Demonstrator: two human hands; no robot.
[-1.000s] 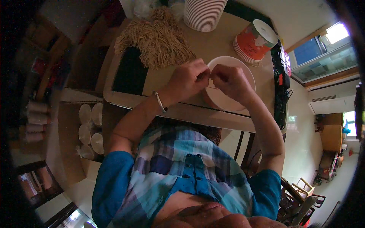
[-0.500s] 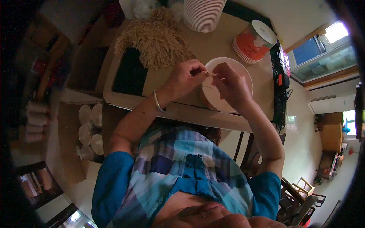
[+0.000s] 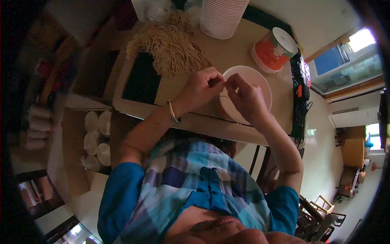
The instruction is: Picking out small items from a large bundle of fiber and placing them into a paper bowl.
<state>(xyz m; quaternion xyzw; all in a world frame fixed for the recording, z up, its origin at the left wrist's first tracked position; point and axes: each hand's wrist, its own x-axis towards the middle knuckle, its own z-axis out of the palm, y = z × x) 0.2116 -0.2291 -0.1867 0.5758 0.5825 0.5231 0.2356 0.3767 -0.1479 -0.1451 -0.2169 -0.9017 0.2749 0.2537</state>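
My left hand (image 3: 205, 85), a bangle at its wrist, is closed in a pinch at the near left edge of a white tub (image 3: 263, 81). My right hand (image 3: 248, 97) also pinches, its fingertips meeting the left ones over the tub. Between them they hold a thin tan string, mostly hidden by the fingers; a loose strand (image 3: 223, 96) hangs just below. Left of the tub lies a tangled heap of tan strings (image 3: 174, 51) on the cardboard-covered table (image 3: 219, 53).
A tall stack of white paper tubs (image 3: 223, 18) stands at the back. Behind the white tub is a red-and-white printed tub (image 3: 271, 51). Dark cables and a power strip (image 3: 299, 101) run along the right edge. On the left, a cardboard box (image 3: 73, 150) holds several white round packs.
My hands have drawn closer, so their fingertips now meet and the stretch of string between them is hidden. The whole view has shifted slightly.
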